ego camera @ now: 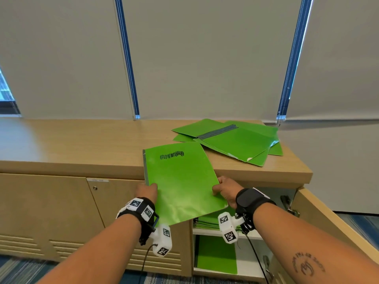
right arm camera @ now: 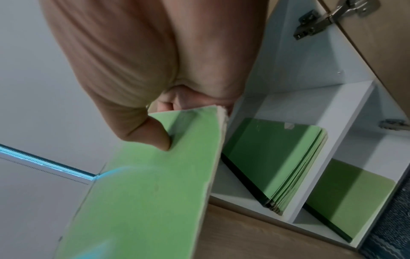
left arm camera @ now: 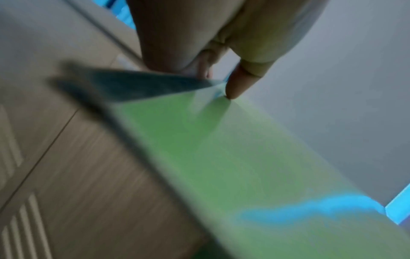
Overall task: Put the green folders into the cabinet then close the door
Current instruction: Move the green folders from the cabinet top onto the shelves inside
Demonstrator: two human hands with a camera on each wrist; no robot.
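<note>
Head view first: both hands hold one flat green card folder with a black scribble (ego camera: 180, 179) out in front of the wooden counter (ego camera: 82, 144), its far end over the counter edge. Left hand (ego camera: 146, 192) pinches the near left edge, thumb on top; right hand (ego camera: 224, 190) has its grip closed on the near right edge, thumb pressed on the cover, fingers curled beneath, plain in the right wrist view. More loose green folders (ego camera: 231, 138) lie fanned on the counter behind, overlapping. Below, the cabinet door (ego camera: 328, 218) stands open to the right, and inside the white cabinet (right arm camera: 310, 98) a stack of green folders (right arm camera: 275, 157) lies on the upper shelf, with another green folder (right arm camera: 346, 196) on the shelf below.
</note>
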